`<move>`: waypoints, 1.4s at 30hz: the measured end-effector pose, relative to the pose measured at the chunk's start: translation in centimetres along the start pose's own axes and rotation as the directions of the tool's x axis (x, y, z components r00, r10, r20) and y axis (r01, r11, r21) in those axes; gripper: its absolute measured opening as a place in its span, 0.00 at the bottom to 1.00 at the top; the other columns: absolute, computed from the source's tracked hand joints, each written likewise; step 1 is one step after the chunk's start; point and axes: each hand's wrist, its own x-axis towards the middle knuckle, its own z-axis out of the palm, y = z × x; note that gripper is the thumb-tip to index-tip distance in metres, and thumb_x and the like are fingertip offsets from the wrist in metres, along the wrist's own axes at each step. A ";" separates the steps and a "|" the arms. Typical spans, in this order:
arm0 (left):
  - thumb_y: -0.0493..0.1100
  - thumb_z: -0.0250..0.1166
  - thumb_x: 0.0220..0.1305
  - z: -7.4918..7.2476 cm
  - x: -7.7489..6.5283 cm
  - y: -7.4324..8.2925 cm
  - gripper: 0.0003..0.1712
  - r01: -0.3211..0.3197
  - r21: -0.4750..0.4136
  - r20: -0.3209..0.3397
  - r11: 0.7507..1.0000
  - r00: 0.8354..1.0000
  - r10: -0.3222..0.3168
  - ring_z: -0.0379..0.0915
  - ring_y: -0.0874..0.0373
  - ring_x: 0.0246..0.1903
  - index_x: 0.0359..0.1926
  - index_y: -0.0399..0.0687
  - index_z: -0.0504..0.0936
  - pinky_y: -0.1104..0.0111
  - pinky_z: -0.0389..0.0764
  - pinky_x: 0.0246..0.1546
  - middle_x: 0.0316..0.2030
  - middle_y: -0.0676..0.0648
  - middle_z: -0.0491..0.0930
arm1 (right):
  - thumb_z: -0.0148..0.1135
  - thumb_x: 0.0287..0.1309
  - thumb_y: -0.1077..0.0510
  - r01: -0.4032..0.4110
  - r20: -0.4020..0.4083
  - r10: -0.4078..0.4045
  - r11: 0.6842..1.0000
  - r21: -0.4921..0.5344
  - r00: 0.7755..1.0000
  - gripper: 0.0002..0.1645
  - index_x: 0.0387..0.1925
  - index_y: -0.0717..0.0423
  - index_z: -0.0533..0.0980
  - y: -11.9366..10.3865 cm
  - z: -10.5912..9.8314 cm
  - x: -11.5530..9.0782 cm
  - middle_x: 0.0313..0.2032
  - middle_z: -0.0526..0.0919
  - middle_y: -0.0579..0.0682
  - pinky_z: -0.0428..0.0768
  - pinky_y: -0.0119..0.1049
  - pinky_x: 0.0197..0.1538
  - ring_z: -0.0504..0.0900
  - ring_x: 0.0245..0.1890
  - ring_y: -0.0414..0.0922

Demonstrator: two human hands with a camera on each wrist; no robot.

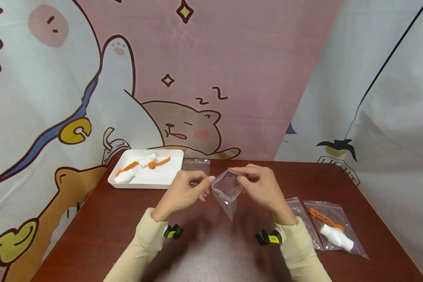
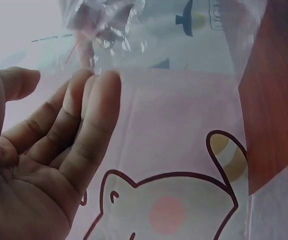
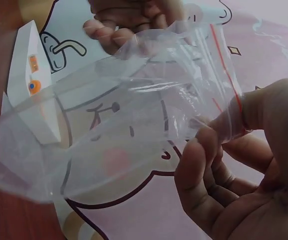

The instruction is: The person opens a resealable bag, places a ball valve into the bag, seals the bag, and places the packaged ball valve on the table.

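I think the thin bag [image 1: 228, 192] may slip, or its mouth may fall closed, because the right grip [image 1: 262, 187] pinches only the edge, while the left grip [image 1: 184, 190] has its thumb and fingers apart, near the other side. The bag is in the air between both, above the table [image 1: 215, 260]; it looks clear, shiny and slightly wrinkled, with a red line [image 3: 228, 75] near its mouth and apparently nothing inside.
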 end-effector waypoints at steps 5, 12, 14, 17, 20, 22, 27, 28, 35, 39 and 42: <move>0.50 0.63 0.74 -0.9 0.4 -1.1 0.16 0.055 0.043 -0.007 0.998 0.998 -0.055 0.83 0.50 0.22 0.29 0.51 0.85 0.60 0.87 0.27 0.23 0.48 0.84 | 0.62 0.63 0.64 -0.075 0.038 0.074 0.997 0.030 0.997 0.18 0.48 0.43 0.88 0.0 -0.7 0.3 0.37 0.86 0.52 0.81 0.36 0.26 0.81 0.23 0.47; 0.48 0.65 0.72 -3.0 0.8 -3.8 0.11 0.102 0.217 -0.076 0.971 0.993 -0.087 0.80 0.58 0.25 0.32 0.52 0.86 0.70 0.79 0.27 0.25 0.50 0.83 | 0.64 0.65 0.61 -0.149 0.113 0.149 0.989 -0.010 0.982 0.17 0.52 0.44 0.87 0.3 -1.9 0.2 0.47 0.88 0.53 0.80 0.36 0.29 0.87 0.26 0.51; 0.47 0.65 0.71 -3.7 1.0 -4.6 0.09 0.093 0.282 -0.085 0.955 0.994 -0.071 0.80 0.58 0.28 0.34 0.52 0.87 0.70 0.78 0.29 0.27 0.50 0.84 | 0.65 0.66 0.60 -0.154 0.121 0.154 0.988 -0.015 0.981 0.17 0.53 0.43 0.86 0.5 -2.2 0.0 0.48 0.87 0.53 0.79 0.36 0.28 0.87 0.26 0.50; 0.47 0.66 0.71 -5.0 1.3 -5.8 0.08 0.089 0.360 -0.089 0.929 0.994 -0.060 0.79 0.61 0.32 0.39 0.50 0.87 0.68 0.78 0.36 0.31 0.52 0.86 | 0.64 0.66 0.61 -0.145 0.125 0.148 0.989 -0.029 0.981 0.18 0.53 0.43 0.86 0.6 -2.5 -0.1 0.47 0.87 0.53 0.79 0.36 0.27 0.87 0.27 0.50; 0.46 0.66 0.71 -6.5 1.6 -7.0 0.09 0.120 0.408 -0.085 0.905 0.992 -0.093 0.82 0.58 0.37 0.43 0.46 0.87 0.64 0.78 0.42 0.34 0.49 0.87 | 0.64 0.66 0.61 -0.146 0.125 0.149 0.989 -0.032 0.981 0.18 0.54 0.43 0.86 0.6 -2.6 0.0 0.46 0.87 0.53 0.78 0.36 0.26 0.86 0.27 0.49; 0.46 0.65 0.71 -7.4 1.7 -7.7 0.10 0.150 0.442 -0.087 0.884 0.988 -0.125 0.82 0.55 0.39 0.44 0.45 0.86 0.62 0.78 0.43 0.35 0.49 0.87 | 0.64 0.66 0.61 -0.152 0.123 0.154 0.988 -0.029 0.980 0.18 0.54 0.44 0.86 0.6 -2.6 0.1 0.46 0.87 0.53 0.78 0.36 0.27 0.86 0.26 0.48; 0.45 0.64 0.69 -9.5 2.0 -9.4 0.13 0.176 0.515 -0.078 0.839 0.984 -0.158 0.84 0.46 0.45 0.47 0.40 0.84 0.52 0.82 0.48 0.41 0.41 0.88 | 0.63 0.66 0.61 -0.147 0.125 0.149 0.989 -0.019 0.981 0.18 0.54 0.44 0.86 0.6 -2.4 0.1 0.47 0.87 0.53 0.79 0.36 0.28 0.85 0.26 0.45; 0.45 0.64 0.69 -9.8 2.1 -9.7 0.14 0.172 0.525 -0.073 0.833 0.985 -0.158 0.84 0.44 0.47 0.47 0.39 0.84 0.50 0.82 0.50 0.42 0.40 0.88 | 0.63 0.66 0.62 -0.145 0.125 0.146 0.989 -0.019 0.981 0.18 0.54 0.45 0.86 0.6 -2.4 0.1 0.47 0.87 0.53 0.79 0.36 0.28 0.85 0.26 0.46; 0.46 0.66 0.67 -12.3 3.0 -11.2 0.23 0.183 0.630 -0.031 0.755 0.977 -0.210 0.78 0.33 0.57 0.57 0.33 0.80 0.43 0.77 0.59 0.54 0.29 0.82 | 0.64 0.66 0.62 -0.131 0.117 0.132 0.991 -0.018 0.984 0.17 0.53 0.46 0.86 0.6 -2.3 0.1 0.46 0.87 0.53 0.82 0.36 0.29 0.85 0.25 0.47; 0.46 0.67 0.65 -13.7 3.6 -12.2 0.31 0.220 0.676 -0.027 0.703 0.961 -0.275 0.72 0.30 0.62 0.63 0.31 0.75 0.42 0.74 0.63 0.60 0.26 0.76 | 0.64 0.66 0.62 -0.127 0.126 0.129 0.992 -0.023 0.984 0.17 0.54 0.45 0.86 0.6 -2.3 0.1 0.47 0.87 0.52 0.82 0.37 0.30 0.85 0.26 0.49; 0.47 0.68 0.63 -14.8 4.1 -13.0 0.37 0.246 0.699 -0.033 0.672 0.949 -0.313 0.68 0.29 0.65 0.66 0.28 0.71 0.42 0.72 0.65 0.63 0.25 0.73 | 0.64 0.66 0.62 -0.120 0.125 0.123 0.992 -0.032 0.984 0.17 0.53 0.45 0.86 0.5 -2.4 0.0 0.46 0.88 0.52 0.81 0.36 0.29 0.86 0.27 0.53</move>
